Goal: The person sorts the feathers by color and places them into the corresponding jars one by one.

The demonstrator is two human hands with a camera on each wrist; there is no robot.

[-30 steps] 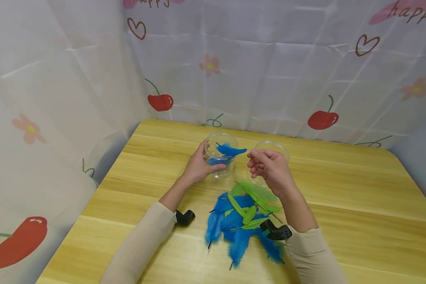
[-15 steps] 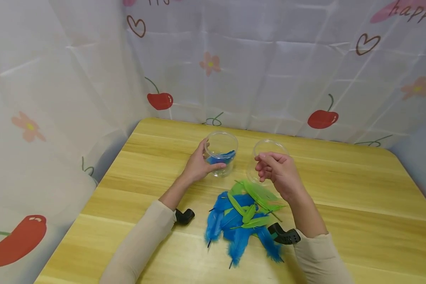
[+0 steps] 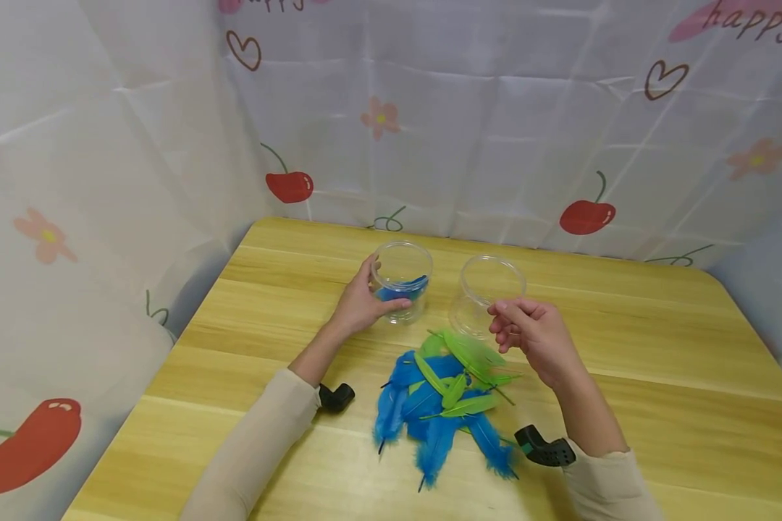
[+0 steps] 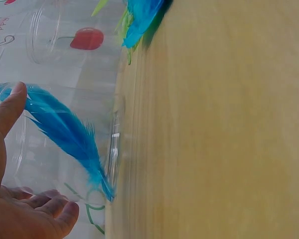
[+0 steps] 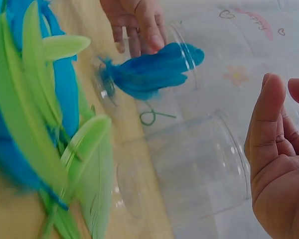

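My left hand [image 3: 357, 302] holds a clear plastic cup [image 3: 428, 266] upright, thumb on the near side and fingers round the far side. Blue feathers [image 4: 65, 127] lean inside that cup, tilted against its wall. To the right stands a second clear cup [image 5: 199, 169], with no feathers seen in it. My right hand [image 3: 536, 339] hovers in front of this cup, fingers loosely bent; the right wrist view shows a gap between thumb and fingertips with nothing in it. Between my forearms, blue feathers [image 3: 436, 449] and green feathers [image 3: 476, 405] lie in a mixed pile.
Everything stands on a wooden table [image 3: 678, 362]. A white backdrop sheet [image 3: 469, 145] printed with cherries and flowers hangs behind the table and along its left side. Black wrist cameras [image 3: 544, 446] sit at both cuffs.
A blue feather at the left cup's mouth dropped inside it. My right hand moved away to the right and nearer, uncovering more of the second cup. The left hand stayed on its cup.
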